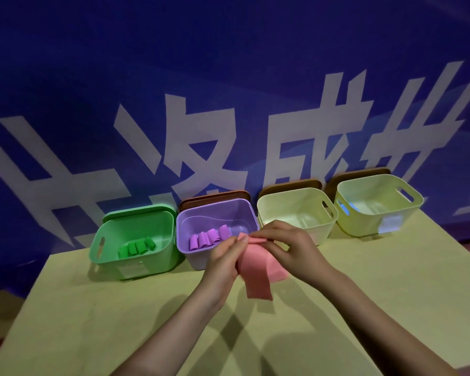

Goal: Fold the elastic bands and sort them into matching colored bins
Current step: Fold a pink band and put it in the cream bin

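1. Two bare hands meet above the table: the left hand (223, 260) and the right hand (291, 246) each pinch the top end of a flat pink elastic band (255, 278) between curled fingers and thumb, holding it up in front of the row of bins, its loose tail hanging down toward the table.
2. A blue banner wall with large white characters (228, 77) fills the background behind the bins.
3. A pale yellow-green tabletop (92, 321) carries the bins along its far edge; the shadows of both forearms fall across it.
4. Four plastic bins stand in a line. From the left: a green plastic bin with a cut-out handle (136, 240), a purple plastic bin (215, 221) just beside it, a cream plastic bin (296, 213), and a light yellow-green plastic bin (377, 204) at the far right.
5. Lids lean against the wall behind the bins: a green lid (139, 210) behind the green bin, and brown lids (215, 196) behind the other three.
6. Folded purple bands (209, 237) lie in a row inside the purple bin.
7. Folded green bands (136, 248) lie in a row on the floor of the green bin.
8. Small pale labels show on the fronts of the green and far-right bins; their text is too blurred to read.
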Motion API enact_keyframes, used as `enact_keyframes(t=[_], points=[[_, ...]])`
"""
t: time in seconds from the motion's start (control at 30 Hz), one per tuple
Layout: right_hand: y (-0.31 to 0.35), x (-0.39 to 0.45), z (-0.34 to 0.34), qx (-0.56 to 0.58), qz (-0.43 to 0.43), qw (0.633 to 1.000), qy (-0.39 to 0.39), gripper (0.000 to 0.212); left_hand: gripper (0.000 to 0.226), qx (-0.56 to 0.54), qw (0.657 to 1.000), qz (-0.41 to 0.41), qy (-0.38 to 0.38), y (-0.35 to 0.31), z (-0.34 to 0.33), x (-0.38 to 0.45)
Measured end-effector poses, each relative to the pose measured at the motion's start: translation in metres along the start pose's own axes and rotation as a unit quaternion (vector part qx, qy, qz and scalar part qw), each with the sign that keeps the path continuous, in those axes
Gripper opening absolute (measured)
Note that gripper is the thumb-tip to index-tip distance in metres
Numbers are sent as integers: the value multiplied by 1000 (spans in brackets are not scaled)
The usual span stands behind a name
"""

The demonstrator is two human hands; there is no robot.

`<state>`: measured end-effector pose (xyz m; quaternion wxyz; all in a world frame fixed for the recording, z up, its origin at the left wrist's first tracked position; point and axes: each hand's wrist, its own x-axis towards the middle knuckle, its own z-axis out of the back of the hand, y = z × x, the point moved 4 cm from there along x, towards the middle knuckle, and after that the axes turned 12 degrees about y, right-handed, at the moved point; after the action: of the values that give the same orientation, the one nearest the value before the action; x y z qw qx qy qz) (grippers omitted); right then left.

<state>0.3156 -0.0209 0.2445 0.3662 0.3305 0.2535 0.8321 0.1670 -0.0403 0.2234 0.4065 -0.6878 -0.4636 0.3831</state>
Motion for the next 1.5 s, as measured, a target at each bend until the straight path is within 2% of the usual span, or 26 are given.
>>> enact_keyframes(t=[0.17,0.23,0.33,0.43,0.53,0.63,0.8,1.0,1.1,1.2,1.27,1.37,1.43,1.5], points=[[-19,2,21,43,-9,997,62,29,42,17,999,-17,-24,0,-21,13],[-28,0,29,107,-42,990,82,33,32,39,999,-11,-32,2,-26,19],[-38,-4,40,221,-89,970,48,26,10,107,993,-29,-42,6,-32,27],[-47,-7,37,290,-146,946,23,20,23,163,985,-41,-45,10,-41,33],[-56,-11,33,270,-166,948,15,3,22,217,973,-56,-51,12,-50,39],[-67,-15,37,278,-169,945,-7,10,11,224,971,-58,-55,17,-57,45],[-78,-18,48,311,-175,934,19,12,20,163,982,-59,-71,20,-67,57],[-86,-16,50,346,-193,917,46,18,15,133,988,-47,-65,25,-70,63],[-85,-13,50,329,-190,924,43,18,19,220,971,-78,-52,16,-68,65],[-77,-8,54,311,-168,935,-4,20,21,288,949,-120,-44,6,-66,66],[-72,-4,56,301,-159,939,-41,21,18,264,954,-128,-52,1,-66,68],[-67,1,56,306,-160,935,-74,16,14,97,991,-61,-66,7,-64,73],[-65,3,54,312,-168,931,-86,16,29,43,997,7,-60,14,-64,74],[-62,4,54,327,-169,925,-98,17,41,69,996,28,-49,16,-65,71]])
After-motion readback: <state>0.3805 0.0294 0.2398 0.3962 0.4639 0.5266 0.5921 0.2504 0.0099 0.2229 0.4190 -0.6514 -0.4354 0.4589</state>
